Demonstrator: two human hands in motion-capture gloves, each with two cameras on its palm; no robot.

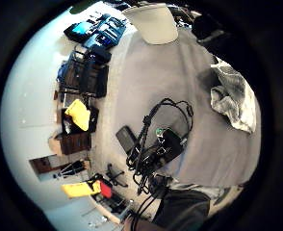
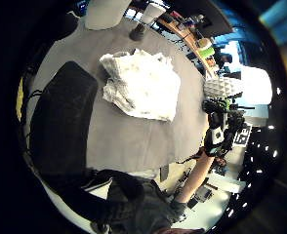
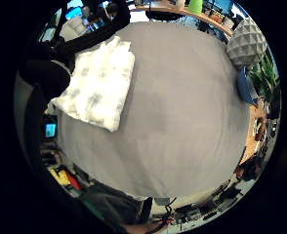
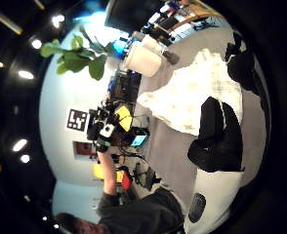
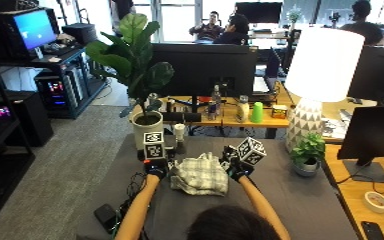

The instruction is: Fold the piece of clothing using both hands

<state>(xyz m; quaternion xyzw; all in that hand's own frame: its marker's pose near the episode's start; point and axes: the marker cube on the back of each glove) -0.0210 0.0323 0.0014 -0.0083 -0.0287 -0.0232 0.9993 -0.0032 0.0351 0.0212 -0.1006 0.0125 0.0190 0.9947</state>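
We start at the fingers. Our left hand (image 5: 157, 171) sits at the left edge of the cloth (image 5: 200, 176), and our right hand (image 5: 236, 171) sits at its right edge. From above, both hands look like they touch the cloth. We cannot tell if the fingers are curled on it or straight, because they are too small and dark to see there. In the right thumb side palm view, dark fingers (image 4: 216, 136) show close to the camera with the cloth (image 4: 202, 92) beside them, but we cannot tell if they pinch it.

The cloth is pale with a faint check pattern. It lies bunched and partly folded on the grey bench (image 5: 292, 195), near the middle, a little toward the far edge. In the right little finger side palm view the cloth (image 3: 97, 85) looks like a flat folded shape. In the left thumb side palm view the cloth (image 2: 143, 85) looks more crumpled.

At the far edge of the bench stand a potted plant (image 5: 142, 65) and a white lamp (image 5: 322, 65). A small green plant (image 5: 308, 155) stands by the right edge. A black phone (image 5: 105, 216) lies near the left front corner.
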